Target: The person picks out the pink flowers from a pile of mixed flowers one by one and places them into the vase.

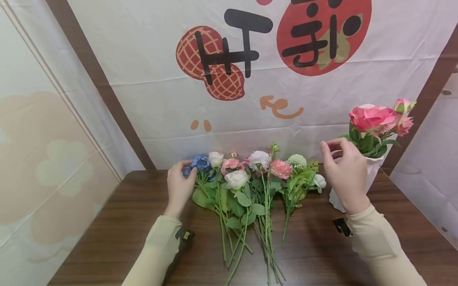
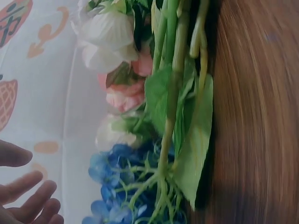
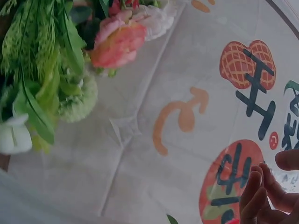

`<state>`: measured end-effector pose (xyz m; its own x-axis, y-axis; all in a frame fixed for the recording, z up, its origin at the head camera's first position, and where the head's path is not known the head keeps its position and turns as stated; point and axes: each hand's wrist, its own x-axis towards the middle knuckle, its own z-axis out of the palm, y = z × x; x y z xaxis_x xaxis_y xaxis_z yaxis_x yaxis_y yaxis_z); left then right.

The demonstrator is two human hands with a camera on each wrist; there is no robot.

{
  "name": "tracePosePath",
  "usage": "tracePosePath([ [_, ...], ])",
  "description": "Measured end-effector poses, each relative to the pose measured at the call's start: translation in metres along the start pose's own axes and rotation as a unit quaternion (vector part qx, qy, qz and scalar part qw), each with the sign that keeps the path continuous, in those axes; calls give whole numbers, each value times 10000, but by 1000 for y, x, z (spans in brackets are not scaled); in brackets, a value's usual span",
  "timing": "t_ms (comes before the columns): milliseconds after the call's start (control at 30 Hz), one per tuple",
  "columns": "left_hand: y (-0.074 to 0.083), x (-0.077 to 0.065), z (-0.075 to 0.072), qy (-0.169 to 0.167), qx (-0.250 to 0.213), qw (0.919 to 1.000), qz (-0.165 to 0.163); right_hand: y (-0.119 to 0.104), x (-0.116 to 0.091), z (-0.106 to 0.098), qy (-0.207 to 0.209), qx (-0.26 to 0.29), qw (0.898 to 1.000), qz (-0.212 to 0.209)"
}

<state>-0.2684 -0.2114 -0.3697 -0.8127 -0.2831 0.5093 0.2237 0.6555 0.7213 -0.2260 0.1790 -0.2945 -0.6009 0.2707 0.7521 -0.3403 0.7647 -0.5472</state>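
Note:
My left hand (image 1: 179, 186) is at the left end of a row of artificial flowers, beside a blue hydrangea (image 1: 201, 162). In the left wrist view its fingers (image 2: 35, 191) are spread and hold nothing, with the hydrangea (image 2: 117, 177) to their right. On the other side my right hand (image 1: 347, 176) is raised in front of a white vase (image 1: 373, 171), partly hiding it. Its fingers (image 3: 254, 196) are loosely bent, with nothing between them. Pink roses (image 1: 373, 118) with green leaves stand in the vase.
Between the hands lie white roses (image 1: 237, 179), pink flowers (image 1: 281, 169), a pale green ball-shaped flower (image 1: 297, 161) and leafy greenery (image 1: 298, 182). Their long stems (image 1: 268, 238) reach toward the front of the brown wooden table (image 1: 121, 238). A printed white cloth (image 1: 150, 99) hangs behind.

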Motion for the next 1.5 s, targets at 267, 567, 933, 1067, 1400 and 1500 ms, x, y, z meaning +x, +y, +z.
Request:
tracePosePath([
  [267, 8, 5, 23, -199, -9, 9998, -53, 1, -4, 28, -518, 52, 9983, 271],
  [567, 17, 5, 47, -351, -185, 9992, -50, -9, -15, 59, -874, 19, 9942, 625],
  [933, 19, 9, 66, -1504, 465, 9869, -365, -19, -22, 74, -1614, -11, 9834, 827],
  [1067, 19, 14, 73, -1993, 742, 9766, -333, -19, -22, 75, -1640, -49, 9827, 863],
  [1400, 28, 23, 82, -2951, 1370, 9439, -558, -19, -23, 74, -1671, -123, 9815, 926],
  [1500, 30, 26, 87, -3086, 1699, 9337, -643, -18, -23, 73, -1661, -141, 9814, 953],
])
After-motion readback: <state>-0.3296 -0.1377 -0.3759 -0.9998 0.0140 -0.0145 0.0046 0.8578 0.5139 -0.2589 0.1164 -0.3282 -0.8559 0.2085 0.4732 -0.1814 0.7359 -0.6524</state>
